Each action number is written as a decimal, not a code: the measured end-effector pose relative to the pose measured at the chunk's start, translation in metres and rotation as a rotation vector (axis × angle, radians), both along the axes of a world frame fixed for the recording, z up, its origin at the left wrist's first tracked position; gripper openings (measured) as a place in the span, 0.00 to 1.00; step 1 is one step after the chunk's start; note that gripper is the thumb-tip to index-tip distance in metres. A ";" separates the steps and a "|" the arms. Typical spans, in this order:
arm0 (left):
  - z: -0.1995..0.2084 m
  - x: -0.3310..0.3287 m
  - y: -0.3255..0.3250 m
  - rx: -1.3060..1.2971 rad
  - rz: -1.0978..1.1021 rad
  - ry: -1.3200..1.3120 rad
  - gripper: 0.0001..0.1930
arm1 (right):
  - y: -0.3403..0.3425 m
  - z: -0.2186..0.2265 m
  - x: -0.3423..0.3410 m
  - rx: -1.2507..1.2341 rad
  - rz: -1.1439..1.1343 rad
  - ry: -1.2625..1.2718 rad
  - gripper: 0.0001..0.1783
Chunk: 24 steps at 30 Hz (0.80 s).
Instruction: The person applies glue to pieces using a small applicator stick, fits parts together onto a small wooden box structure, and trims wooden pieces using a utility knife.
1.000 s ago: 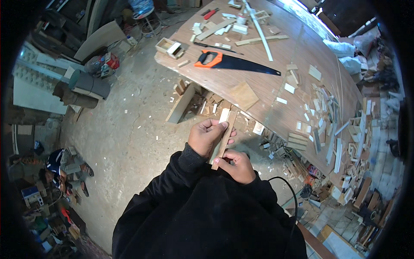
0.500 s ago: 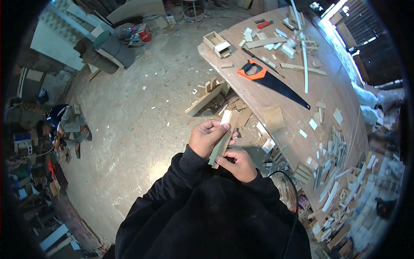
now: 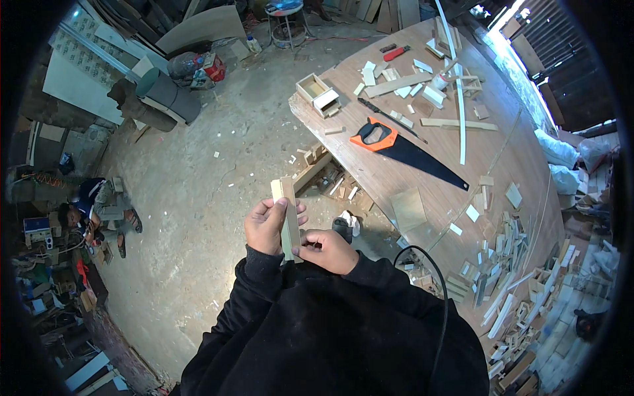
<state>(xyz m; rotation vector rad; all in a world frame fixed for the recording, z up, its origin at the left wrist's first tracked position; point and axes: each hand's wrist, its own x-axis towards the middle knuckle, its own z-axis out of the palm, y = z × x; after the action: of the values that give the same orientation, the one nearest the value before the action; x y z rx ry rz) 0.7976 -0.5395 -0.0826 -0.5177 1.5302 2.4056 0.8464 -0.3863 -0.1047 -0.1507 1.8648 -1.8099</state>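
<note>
Pale wooden strips (image 3: 288, 206), lying flat against each other, stand nearly upright in front of my body. My left hand (image 3: 266, 226) pinches them around the middle, thumb on the near face and fingertips showing past the far edge. Lower down, the thumb and fingers of my right hand (image 3: 331, 251) close on the bottom end of the strips. Whether they are joined or just pressed together I cannot tell. Both hands are over the floor, left of the wooden table (image 3: 370, 175).
An orange-handled handsaw (image 3: 422, 162) lies on the table. Beyond it are a small wooden box (image 3: 316, 87), a red-handled tool (image 3: 396, 53) and wood offcuts. Scrap strips (image 3: 508, 244) crowd the right side. A black cable (image 3: 444, 284) loops beside my right arm. A person (image 3: 92, 201) sits far left.
Both hands and the strips have shifted left in the picture, and the strips stand more upright. The table and saw appear slightly left and lower; a shoe now shows beside the table.
</note>
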 end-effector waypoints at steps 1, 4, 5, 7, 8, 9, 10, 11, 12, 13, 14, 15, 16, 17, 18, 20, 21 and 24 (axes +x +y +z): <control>0.000 -0.007 -0.006 0.001 0.003 0.004 0.07 | -0.005 0.001 -0.006 0.001 0.003 0.004 0.11; -0.005 -0.030 -0.029 0.054 0.047 0.003 0.09 | -0.026 0.003 -0.026 -0.010 -0.056 0.103 0.11; -0.007 -0.040 -0.038 0.066 0.034 0.010 0.09 | -0.035 0.004 -0.037 -0.014 -0.077 0.066 0.11; -0.017 -0.062 -0.062 0.085 0.008 0.019 0.09 | -0.055 0.005 -0.056 -0.010 -0.112 0.032 0.11; -0.027 -0.072 -0.078 0.101 0.006 0.040 0.09 | -0.067 0.006 -0.065 -0.009 -0.133 0.015 0.11; -0.030 -0.087 -0.094 0.118 -0.005 0.061 0.08 | -0.080 0.005 -0.076 -0.007 -0.164 0.000 0.11; -0.032 -0.102 -0.111 0.125 -0.032 0.064 0.08 | -0.094 -0.004 -0.086 -0.001 -0.190 0.005 0.11; -0.033 -0.116 -0.130 0.098 0.023 0.050 0.09 | -0.107 -0.020 -0.095 0.040 -0.241 0.027 0.11; -0.037 -0.134 -0.149 0.068 0.063 0.034 0.10 | -0.122 -0.042 -0.107 0.079 -0.306 0.045 0.10; -0.046 -0.148 -0.181 0.072 0.015 0.029 0.10 | -0.139 -0.059 -0.118 0.084 -0.354 0.041 0.10; -0.061 -0.163 -0.222 -0.011 -0.070 0.007 0.11 | -0.157 -0.078 -0.130 0.165 -0.464 0.109 0.10; -0.074 -0.176 -0.261 -0.097 -0.140 -0.013 0.11 | -0.173 -0.096 -0.143 0.248 -0.557 0.173 0.10; -0.079 -0.186 -0.292 -0.093 -0.167 -0.018 0.11 | -0.185 -0.105 -0.156 0.359 -0.622 0.276 0.13; -0.081 -0.195 -0.322 -0.130 -0.166 -0.025 0.12 | -0.195 -0.117 -0.167 0.365 -0.642 0.268 0.13; -0.082 -0.202 -0.350 -0.168 -0.174 -0.032 0.13 | -0.205 -0.128 -0.174 0.382 -0.730 0.240 0.14; -0.084 -0.217 -0.399 -0.221 -0.181 -0.094 0.14 | -0.220 -0.128 -0.192 0.388 -0.835 0.133 0.15; -0.086 -0.225 -0.424 -0.243 -0.177 -0.127 0.14 | -0.224 -0.127 -0.200 0.387 -0.869 0.124 0.15; -0.089 -0.259 -0.472 -0.314 -0.213 -0.145 0.14 | -0.221 -0.144 -0.220 0.193 -1.137 0.031 0.14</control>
<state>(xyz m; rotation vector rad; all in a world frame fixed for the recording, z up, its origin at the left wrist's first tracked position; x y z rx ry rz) 0.5390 -1.0112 -0.1716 -0.5445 1.8059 1.9387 0.6261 -0.6077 -0.2490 1.1741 2.3333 -2.2188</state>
